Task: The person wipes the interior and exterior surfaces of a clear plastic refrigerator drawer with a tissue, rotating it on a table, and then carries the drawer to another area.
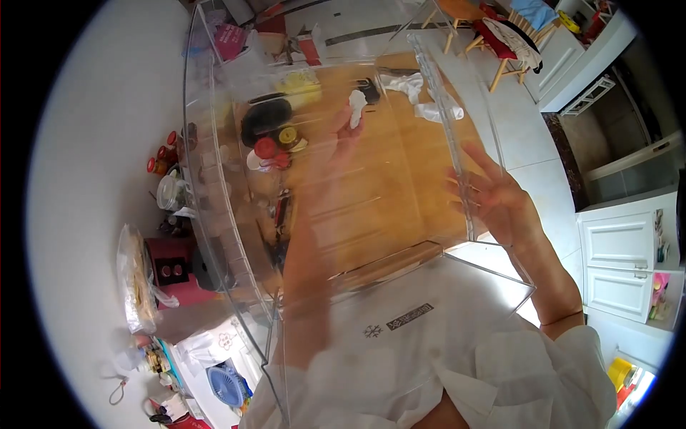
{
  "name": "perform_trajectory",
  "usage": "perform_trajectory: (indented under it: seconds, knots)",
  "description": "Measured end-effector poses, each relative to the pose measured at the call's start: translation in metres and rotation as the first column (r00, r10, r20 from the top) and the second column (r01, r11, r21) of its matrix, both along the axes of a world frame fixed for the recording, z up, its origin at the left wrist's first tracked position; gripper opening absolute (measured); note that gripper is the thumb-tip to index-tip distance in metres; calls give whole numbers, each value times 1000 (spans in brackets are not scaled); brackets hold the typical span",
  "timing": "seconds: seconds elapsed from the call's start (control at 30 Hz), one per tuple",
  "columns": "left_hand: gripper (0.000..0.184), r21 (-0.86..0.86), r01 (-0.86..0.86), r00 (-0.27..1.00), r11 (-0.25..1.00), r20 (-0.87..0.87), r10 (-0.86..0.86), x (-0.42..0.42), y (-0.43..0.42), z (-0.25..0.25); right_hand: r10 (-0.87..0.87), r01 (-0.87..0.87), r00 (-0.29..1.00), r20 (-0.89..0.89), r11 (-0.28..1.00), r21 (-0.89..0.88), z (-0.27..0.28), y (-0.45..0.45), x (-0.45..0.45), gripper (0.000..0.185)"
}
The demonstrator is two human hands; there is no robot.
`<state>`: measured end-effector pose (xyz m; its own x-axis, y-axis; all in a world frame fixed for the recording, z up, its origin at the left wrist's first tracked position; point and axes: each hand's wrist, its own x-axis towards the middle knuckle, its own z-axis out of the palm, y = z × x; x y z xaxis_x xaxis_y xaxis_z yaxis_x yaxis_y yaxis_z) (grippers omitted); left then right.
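A large clear plastic drawer (421,257) with a snowflake mark on its front stands tilted between the camera and the wooden table. Seen through the plastic, my left hand (349,130) is closed on a crumpled white tissue (358,107). My right hand (496,196) is at the drawer's right side, its fingers spread around the wall and partly seen through it. More crumpled white tissue (407,86) and a white roll-like piece (439,112) lie at the table's far right.
On the wooden table (414,171) are a black dish (264,118), a red-lidded jar (265,148), a yellow-lidded jar (288,136) and a yellow packet (299,86). A chair (504,46) stands beyond. White cabinets (618,243) are at the right, a wall at the left.
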<state>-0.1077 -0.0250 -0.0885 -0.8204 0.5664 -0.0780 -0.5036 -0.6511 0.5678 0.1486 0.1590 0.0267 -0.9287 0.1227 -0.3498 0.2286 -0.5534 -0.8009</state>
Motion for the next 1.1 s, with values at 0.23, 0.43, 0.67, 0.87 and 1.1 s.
perform_trajectory:
  seconds: [0.23, 0.43, 0.67, 0.87, 1.1]
  knots:
    - [29, 244, -106, 986, 964, 153, 69, -4, -46, 14, 13, -12, 1000, -9, 999, 41, 2, 1, 1, 84]
    - [29, 506, -153, 983, 849, 169, 76, -28, -125, 40, -20, 20, 1000, -5, 994, -111, -8, 9, 13, 79]
    - [23, 212, -156, 980, 965, -85, 177, -21, -75, 17, 13, -9, 1000, 8, 924, -382, -24, 2, 15, 71]
    - [20, -87, -134, 991, 987, 12, 135, -15, 6, -41, 3, 7, 1000, 29, 935, -355, -13, -9, 13, 77]
    - [18, -10, 134, 977, 991, 170, -131, -20, 26, -59, -16, 28, 999, 35, 930, -367, -18, -15, 20, 80]
